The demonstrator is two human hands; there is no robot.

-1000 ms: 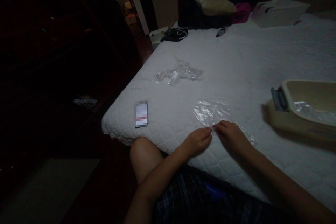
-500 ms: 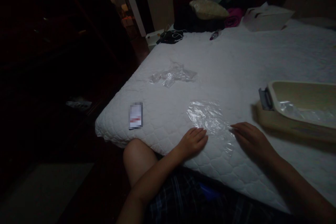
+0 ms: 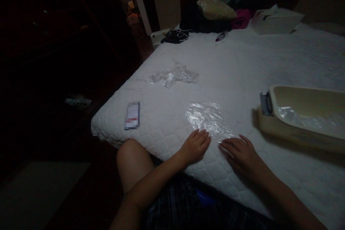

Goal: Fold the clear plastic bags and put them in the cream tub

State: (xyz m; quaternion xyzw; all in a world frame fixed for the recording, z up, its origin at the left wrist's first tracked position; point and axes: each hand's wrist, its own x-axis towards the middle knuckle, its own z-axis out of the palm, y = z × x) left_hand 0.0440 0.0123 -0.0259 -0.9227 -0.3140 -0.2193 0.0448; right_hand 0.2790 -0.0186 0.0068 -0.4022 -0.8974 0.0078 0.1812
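A clear plastic bag (image 3: 206, 115) lies flat and wrinkled on the white quilted bed cover (image 3: 237, 68). My left hand (image 3: 196, 145) rests on its near left edge, palm down with the fingers stretched out. At the near right edge is my right hand (image 3: 241, 152), its fingers extended and apart, touching or just over the plastic. The bag's near edge is folded or partly covered by the fingers. Farther back lies a second, crumpled clear plastic bag (image 3: 175, 75), which neither hand touches.
A beige plastic bin (image 3: 293, 131) with a grey latch and clear plastic inside stands at right. A phone (image 3: 132, 115) lies left, near the bed's edge. At the back are a white box (image 3: 276, 21), a yellowish pillow-like bundle (image 3: 217, 9) and a pink roll (image 3: 241, 19).
My right hand has moved left and nearer, and its fingers have spread. The strip of plastic that trailed towards me is folded in or hidden. My left hand stays at the edge.
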